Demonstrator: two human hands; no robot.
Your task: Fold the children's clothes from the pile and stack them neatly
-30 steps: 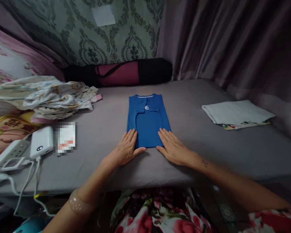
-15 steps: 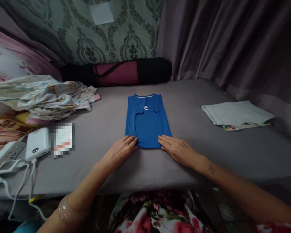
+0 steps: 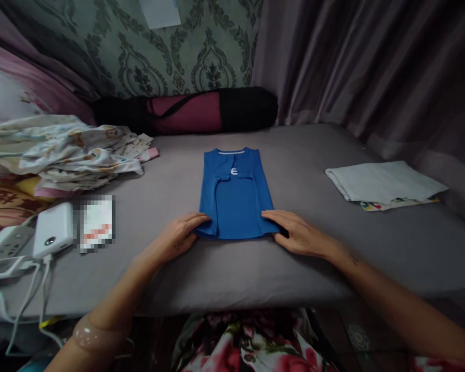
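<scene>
A blue shirt [image 3: 236, 201] with a small white mark on its chest lies on the grey-covered surface, its sides and sleeves folded inward and its collar away from me. At its near left corner, my left hand [image 3: 182, 231] has fingers on top of the cloth and the thumb at or under the edge. My right hand [image 3: 300, 232] takes the near right corner the same way, with its thumb below the hem. Both hands pinch the fabric, and the hem between them is slightly raised at the corners.
A folded pale cloth [image 3: 383, 182] lies to the right. On the left are a heap of printed cloths [image 3: 85, 150], a white power bank [image 3: 54, 230], a power strip [image 3: 10, 245] with cables, and a blurred packet [image 3: 96, 223]. A long black and maroon bag [image 3: 189, 112] lies along the wall.
Both hands have moved outward from lying flat on the shirt's near end to its two near corners. The fingers now hold the hem, which looks wider.
</scene>
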